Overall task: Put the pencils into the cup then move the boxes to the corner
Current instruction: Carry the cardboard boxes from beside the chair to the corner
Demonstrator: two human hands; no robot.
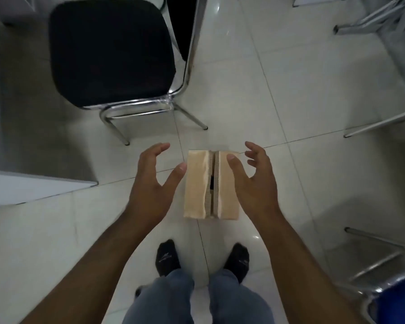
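A tan cardboard box [198, 183] stands on the white tiled floor just ahead of my feet, its two top flaps meeting with a narrow gap down the middle. My left hand [153, 183] hovers at its left side, fingers spread, thumb close to the box's left edge. My right hand [253, 181] is on the right, fingers spread, with the thumb over the right flap. Neither hand grips the box. No pencils or cup are in view.
A black-cushioned chair with chrome legs [112, 54] stands ahead to the left. A white desk edge [33, 188] juts in at the left. More chrome chair legs [379, 122] and a blue-seated chair [398, 298] are on the right.
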